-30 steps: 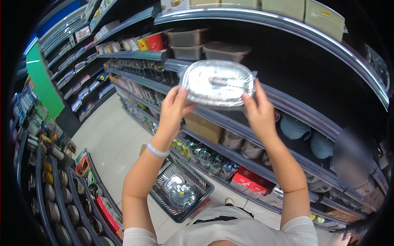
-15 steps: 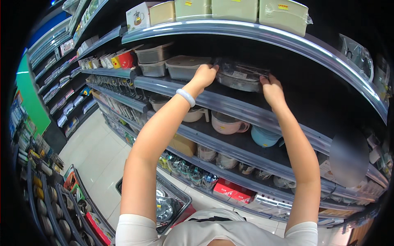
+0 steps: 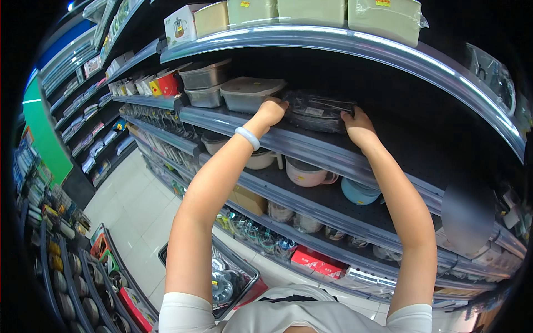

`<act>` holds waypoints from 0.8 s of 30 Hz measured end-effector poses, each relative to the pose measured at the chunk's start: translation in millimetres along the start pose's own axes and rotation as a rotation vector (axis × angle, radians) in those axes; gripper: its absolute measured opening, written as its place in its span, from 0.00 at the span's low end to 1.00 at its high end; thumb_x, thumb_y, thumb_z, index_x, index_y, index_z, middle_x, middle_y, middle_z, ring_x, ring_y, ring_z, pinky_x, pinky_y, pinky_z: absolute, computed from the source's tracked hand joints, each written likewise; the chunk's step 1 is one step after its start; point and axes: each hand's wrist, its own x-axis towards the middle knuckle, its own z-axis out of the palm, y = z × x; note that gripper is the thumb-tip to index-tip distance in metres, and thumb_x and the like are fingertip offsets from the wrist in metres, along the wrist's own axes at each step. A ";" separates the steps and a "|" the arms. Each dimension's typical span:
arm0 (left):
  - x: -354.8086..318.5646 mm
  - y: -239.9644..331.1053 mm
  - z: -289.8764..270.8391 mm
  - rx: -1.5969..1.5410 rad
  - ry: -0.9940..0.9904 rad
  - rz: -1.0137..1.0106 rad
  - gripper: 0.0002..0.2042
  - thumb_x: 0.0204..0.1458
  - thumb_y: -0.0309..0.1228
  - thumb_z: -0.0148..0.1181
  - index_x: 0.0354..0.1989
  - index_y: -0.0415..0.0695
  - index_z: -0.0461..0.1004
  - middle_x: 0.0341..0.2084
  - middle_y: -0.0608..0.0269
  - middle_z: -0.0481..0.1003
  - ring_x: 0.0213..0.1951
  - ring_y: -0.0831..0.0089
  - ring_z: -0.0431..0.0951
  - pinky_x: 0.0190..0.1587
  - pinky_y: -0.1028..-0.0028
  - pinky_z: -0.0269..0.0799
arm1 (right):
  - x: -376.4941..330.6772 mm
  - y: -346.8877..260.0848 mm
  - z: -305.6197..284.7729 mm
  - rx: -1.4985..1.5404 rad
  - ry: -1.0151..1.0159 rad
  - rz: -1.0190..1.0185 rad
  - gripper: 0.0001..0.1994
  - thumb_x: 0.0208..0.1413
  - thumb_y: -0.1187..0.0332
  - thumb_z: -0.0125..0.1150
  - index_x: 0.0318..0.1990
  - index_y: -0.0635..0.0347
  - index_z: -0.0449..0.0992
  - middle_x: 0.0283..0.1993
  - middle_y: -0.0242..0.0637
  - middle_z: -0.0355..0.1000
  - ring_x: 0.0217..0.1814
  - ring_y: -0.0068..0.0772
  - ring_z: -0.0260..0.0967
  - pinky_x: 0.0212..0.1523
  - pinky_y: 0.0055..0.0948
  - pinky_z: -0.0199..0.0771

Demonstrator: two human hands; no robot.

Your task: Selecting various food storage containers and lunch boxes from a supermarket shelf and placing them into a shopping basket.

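Note:
Between my two hands is a dark, shallow lunch box (image 3: 317, 112) wrapped in clear plastic, with a white label and thin sticks lying along its top. It sits on the middle shelf, close to the front edge. My left hand (image 3: 272, 112), below a pale bangle, closes on its left end. The fingers of my right hand (image 3: 360, 127) grip the right end, thumb toward me. Immediately left of it stands a steel container with a grey lid (image 3: 251, 94), and beyond that, two stacked steel containers (image 3: 205, 82).
Pale green boxes (image 3: 311, 12) line the upper shelf. Below are a pink pot (image 3: 305, 173) and a blue pot (image 3: 360, 191). A shopping basket (image 3: 252, 272) with wrapped goods stands by my body. A rack of goods (image 3: 72, 277) borders the aisle at left.
The lunch box has come down and slightly left onto the shelf, with both hands moving along. It looked raised and tilted before; now it lies flatter.

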 end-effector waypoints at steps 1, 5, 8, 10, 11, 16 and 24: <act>0.2 0.4 0.6 -0.001 -0.002 0.000 0.16 0.52 0.38 0.47 0.35 0.34 0.72 0.30 0.50 0.72 0.34 0.62 0.70 0.38 0.69 0.62 | 0.7 2.8 0.2 0.021 0.001 -0.021 0.24 0.52 0.55 0.45 0.52 0.63 0.61 0.51 0.52 0.64 0.55 0.50 0.60 0.53 0.39 0.58; 2.5 1.6 3.3 0.028 -0.006 -0.009 0.17 0.53 0.38 0.47 0.35 0.34 0.71 0.30 0.50 0.72 0.34 0.62 0.70 0.39 0.69 0.62 | 0.6 5.3 -0.8 -0.011 -0.005 -0.002 0.24 0.53 0.54 0.45 0.52 0.64 0.62 0.51 0.52 0.64 0.55 0.50 0.59 0.54 0.39 0.58; 6.9 -3.0 5.1 0.037 0.005 -0.009 0.18 0.53 0.39 0.47 0.35 0.34 0.72 0.31 0.49 0.73 0.35 0.60 0.70 0.40 0.69 0.62 | -2.6 2.3 1.5 -0.007 0.038 -0.016 0.23 0.52 0.57 0.46 0.49 0.69 0.65 0.48 0.57 0.64 0.54 0.52 0.60 0.52 0.35 0.57; 10.1 -5.0 7.0 0.042 0.019 -0.005 0.18 0.53 0.40 0.47 0.35 0.33 0.72 0.32 0.48 0.73 0.36 0.60 0.70 0.40 0.68 0.62 | -2.1 1.9 2.3 -0.041 0.048 0.001 0.23 0.52 0.57 0.46 0.49 0.69 0.64 0.48 0.57 0.64 0.54 0.52 0.59 0.52 0.36 0.57; 11.6 -4.7 8.3 0.035 0.025 -0.001 0.20 0.52 0.42 0.47 0.35 0.32 0.72 0.34 0.43 0.72 0.39 0.54 0.70 0.43 0.66 0.63 | -1.1 2.5 2.7 -0.073 0.058 0.020 0.24 0.52 0.57 0.46 0.49 0.68 0.64 0.48 0.57 0.64 0.54 0.53 0.59 0.52 0.36 0.57; 8.2 -0.8 4.5 0.056 0.050 -0.020 0.23 0.50 0.45 0.47 0.34 0.31 0.73 0.35 0.38 0.71 0.42 0.48 0.70 0.44 0.64 0.64 | 6.5 8.5 5.3 -0.142 0.007 0.029 0.26 0.53 0.52 0.43 0.51 0.64 0.61 0.52 0.54 0.62 0.56 0.52 0.58 0.54 0.41 0.58; -90.5 10.7 -40.8 -0.210 0.159 0.294 0.19 0.52 0.39 0.50 0.41 0.33 0.71 0.35 0.54 0.74 0.40 0.74 0.71 0.41 0.75 0.64 | -10.8 10.6 -5.5 -0.012 0.379 -0.153 0.27 0.51 0.55 0.50 0.52 0.66 0.61 0.51 0.54 0.63 0.55 0.51 0.59 0.54 0.40 0.57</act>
